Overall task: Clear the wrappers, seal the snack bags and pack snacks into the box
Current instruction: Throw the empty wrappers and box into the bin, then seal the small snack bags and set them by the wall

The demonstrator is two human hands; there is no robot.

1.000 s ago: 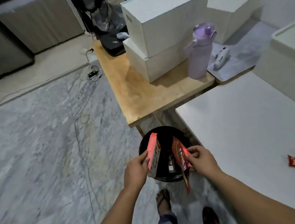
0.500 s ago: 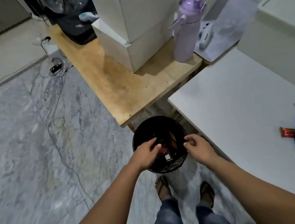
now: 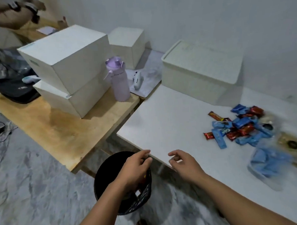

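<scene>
Head view. Left hand (image 3: 135,165), right hand (image 3: 183,161): both empty, fingers loosely curled, above black bin (image 3: 106,180), which is handy below the table edge. Snack pile (image 3: 242,127): right, on white table (image 3: 170,125). Lidded box (image 3: 202,67): far, awaiting packing.

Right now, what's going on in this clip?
A person stands at a white table with both hands empty. The left hand hangs loosely curled over a black bin on the floor; the right hand hovers at the table's near corner. A pile of blue and red wrapped snacks lies on the table's right side, not yet packed. A lidded white box sits closed at the back.
</scene>
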